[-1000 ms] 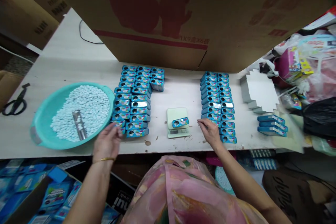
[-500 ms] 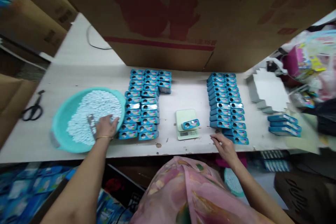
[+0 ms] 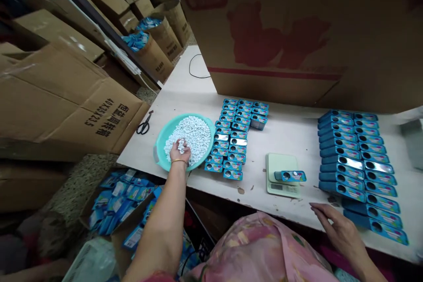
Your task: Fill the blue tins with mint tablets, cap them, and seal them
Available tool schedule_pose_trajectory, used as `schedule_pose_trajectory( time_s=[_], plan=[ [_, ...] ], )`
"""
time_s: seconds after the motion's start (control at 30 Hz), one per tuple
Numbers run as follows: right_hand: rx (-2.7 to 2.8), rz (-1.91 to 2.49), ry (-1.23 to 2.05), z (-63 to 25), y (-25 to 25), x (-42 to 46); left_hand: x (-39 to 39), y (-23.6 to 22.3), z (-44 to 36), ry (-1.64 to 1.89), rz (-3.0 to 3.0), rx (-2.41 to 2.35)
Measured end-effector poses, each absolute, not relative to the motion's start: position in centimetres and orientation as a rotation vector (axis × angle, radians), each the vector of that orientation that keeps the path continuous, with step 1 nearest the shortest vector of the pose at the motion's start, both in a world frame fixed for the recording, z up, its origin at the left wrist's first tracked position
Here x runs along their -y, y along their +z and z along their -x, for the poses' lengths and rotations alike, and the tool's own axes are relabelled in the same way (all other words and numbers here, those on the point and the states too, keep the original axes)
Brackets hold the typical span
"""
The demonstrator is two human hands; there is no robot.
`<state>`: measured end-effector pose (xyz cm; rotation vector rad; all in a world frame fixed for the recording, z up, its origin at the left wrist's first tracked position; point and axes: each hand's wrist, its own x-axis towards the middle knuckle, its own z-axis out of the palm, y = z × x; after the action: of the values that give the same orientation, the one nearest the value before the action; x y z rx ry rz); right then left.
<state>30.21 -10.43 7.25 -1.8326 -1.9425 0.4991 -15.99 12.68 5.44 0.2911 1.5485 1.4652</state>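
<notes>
Left hand (image 3: pixel 180 152) reaches into the basin (image 3: pixel 161 141), grip cupping white pellets (image 3: pixel 194 134); right hand (image 3: pixel 337 224) rests flat, fingers spread, on the desk (image 3: pixel 291 134) lower right.

The head camera is swinging left, so the table is sliding toward the right of the frame and cardboard boxes (image 3: pixel 66 97) and a carton of blue packets (image 3: pixel 122 198) on the floor are coming into view at left. The left hand (image 3: pixel 180 152), earlier at the near rim of the teal basin (image 3: pixel 158 152), is now sinking into the white tablets (image 3: pixel 193 134), fingers curling around some. The right hand (image 3: pixel 337 227) is drawing back from the blue tins (image 3: pixel 357 158) to the table's near edge at lower right.
</notes>
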Motion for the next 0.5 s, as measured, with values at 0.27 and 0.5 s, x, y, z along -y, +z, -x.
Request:
schedule_pose_trajectory(
  time_s=[0.27,0.5],
  plan=[
    [1.939,1.654,0.746,-26.2,8.7,8.1,-11.0,7.6,15.1,1.655,0.069,-1.112],
    [2.133,1.248,0.859,-19.1,11.2,5.3,-2.2,6.8,2.3,1.098,0.352,-0.76]
  ],
)
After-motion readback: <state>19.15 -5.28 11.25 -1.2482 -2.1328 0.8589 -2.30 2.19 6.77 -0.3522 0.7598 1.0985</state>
